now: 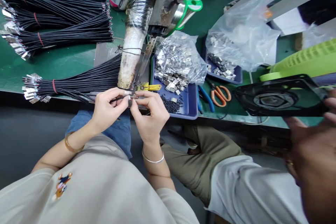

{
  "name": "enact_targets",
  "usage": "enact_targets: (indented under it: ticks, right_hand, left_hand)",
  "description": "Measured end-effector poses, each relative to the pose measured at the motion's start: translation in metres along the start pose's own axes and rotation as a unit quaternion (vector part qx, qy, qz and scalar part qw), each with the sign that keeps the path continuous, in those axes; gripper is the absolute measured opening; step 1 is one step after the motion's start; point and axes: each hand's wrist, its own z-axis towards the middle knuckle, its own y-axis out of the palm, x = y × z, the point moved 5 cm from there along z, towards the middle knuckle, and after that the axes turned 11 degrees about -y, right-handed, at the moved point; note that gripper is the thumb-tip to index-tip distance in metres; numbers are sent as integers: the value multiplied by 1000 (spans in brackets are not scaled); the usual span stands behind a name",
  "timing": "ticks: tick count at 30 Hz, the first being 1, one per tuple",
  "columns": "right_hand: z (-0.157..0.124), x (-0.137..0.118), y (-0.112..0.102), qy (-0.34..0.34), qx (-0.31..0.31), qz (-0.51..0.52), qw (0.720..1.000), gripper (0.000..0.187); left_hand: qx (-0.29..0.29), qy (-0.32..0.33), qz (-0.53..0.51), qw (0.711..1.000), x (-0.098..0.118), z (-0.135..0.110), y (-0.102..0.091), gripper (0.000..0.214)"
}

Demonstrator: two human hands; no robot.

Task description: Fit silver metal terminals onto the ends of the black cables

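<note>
My left hand [109, 107] pinches the end of a black cable [117, 98] just below the white fume hose. Close beside it, my right hand [150, 112] is closed in a pinch at the cable's tip, on a small part mostly hidden by the fingers. The tip of the soldering iron [143, 64] comes down right above both hands. A bundle of black cables [86, 80] with metal connectors at its left end lies behind my left hand, tied by a red band. A yellow cutter [149, 87] lies just behind my right hand.
Blue tray [190, 106] holds bagged metal connector shells [174, 63] and small black pieces. Orange-handled scissors [221, 95] and blue-handled pliers [207, 98] lie to its right. More cable bundles [63, 36] sit back left. At right, a co-worker's hands hold a black fan [280, 99].
</note>
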Motion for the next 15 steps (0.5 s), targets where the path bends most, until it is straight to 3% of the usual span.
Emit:
enact_targets:
  ticks: [10, 13, 15]
  right_hand:
    - [-7, -2, 0, -53, -4, -17, 998, 17]
    - [-9, -3, -5, -56, 5, -1, 998, 17]
    - [-11, 1, -9, -18, 13, 32, 999, 15]
  left_hand:
    - [-25, -9, 29, 999, -8, -2, 0, 15]
    - [-31, 29, 64, 997, -5, -2, -3, 12]
    - [-42, 80, 87, 992, 1, -2, -7, 10]
